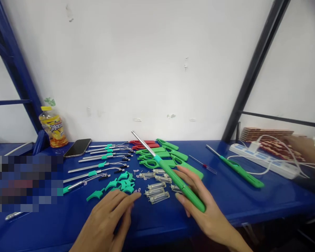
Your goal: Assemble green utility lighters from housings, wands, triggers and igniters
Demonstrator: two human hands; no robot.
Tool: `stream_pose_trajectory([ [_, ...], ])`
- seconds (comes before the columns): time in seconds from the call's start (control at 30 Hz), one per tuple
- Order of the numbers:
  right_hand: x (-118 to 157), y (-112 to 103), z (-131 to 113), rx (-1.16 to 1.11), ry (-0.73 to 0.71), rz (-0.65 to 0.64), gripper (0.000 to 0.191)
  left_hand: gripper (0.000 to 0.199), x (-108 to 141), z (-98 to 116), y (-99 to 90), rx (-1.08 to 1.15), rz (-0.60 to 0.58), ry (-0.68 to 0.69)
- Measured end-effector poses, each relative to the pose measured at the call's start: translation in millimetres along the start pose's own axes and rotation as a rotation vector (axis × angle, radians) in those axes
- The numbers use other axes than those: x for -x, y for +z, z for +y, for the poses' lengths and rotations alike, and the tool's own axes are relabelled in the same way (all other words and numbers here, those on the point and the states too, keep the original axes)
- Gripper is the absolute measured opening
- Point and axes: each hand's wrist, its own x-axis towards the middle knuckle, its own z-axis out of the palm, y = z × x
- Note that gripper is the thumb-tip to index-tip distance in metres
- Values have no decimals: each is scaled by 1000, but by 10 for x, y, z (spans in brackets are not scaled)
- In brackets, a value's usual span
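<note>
My right hand (203, 210) grips a green long-nosed lighter (177, 180) by its handle, its silver tube slanting up and to the left above the table. My left hand (107, 217) rests low over the table with its index finger stretched out and nothing visible in it. Just beyond its fingers lies a heap of teal triggers (124, 182). Between my hands are several clear fuel tanks (159, 197). Behind them lie green handle shells (157, 162) and red handle shells (144, 143). Silver tubes with wires (91, 166) form a row at the left.
A finished-looking green lighter (243, 171) and a screwdriver (203, 164) lie to the right. Farther right are a white power strip (265, 161) with cables and another person's hand (301, 143). A phone (78, 147) and a yellow-capped bottle (54, 127) stand back left. The left edge is pixelated.
</note>
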Motion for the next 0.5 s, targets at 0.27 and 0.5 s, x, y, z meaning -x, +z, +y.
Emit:
stream_pose_trajectory([
  [0.27,-286,949,-333,-16,-437,-340,50,69,18,117,-148,874,94,-530],
  [0.5,-383,993,-98,99,-505,-416,57,81,31,156,-85,1086,135,-697],
])
